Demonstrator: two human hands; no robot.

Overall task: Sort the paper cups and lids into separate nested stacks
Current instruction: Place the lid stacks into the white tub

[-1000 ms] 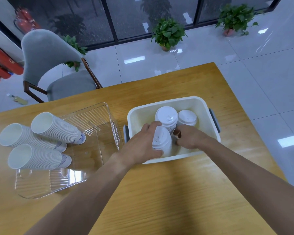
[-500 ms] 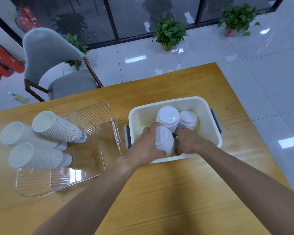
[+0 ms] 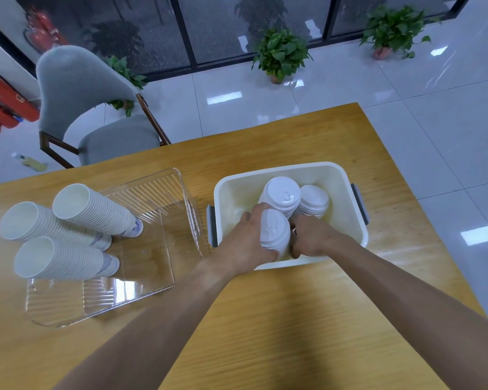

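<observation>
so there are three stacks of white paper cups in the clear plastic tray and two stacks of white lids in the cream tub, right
Not quite: the cream plastic tub holds three stacks of white plastic lids, not two. The left hand holds the near stack; two more stand behind. The head view shows this. Three stacks of white paper cups in the clear plastic tray is right.

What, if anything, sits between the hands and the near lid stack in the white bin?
Nothing visible. The left hand and right hand both already grip the near lid stack inside the white bin. The two other lid stacks stand behind it, out of the way.
</observation>
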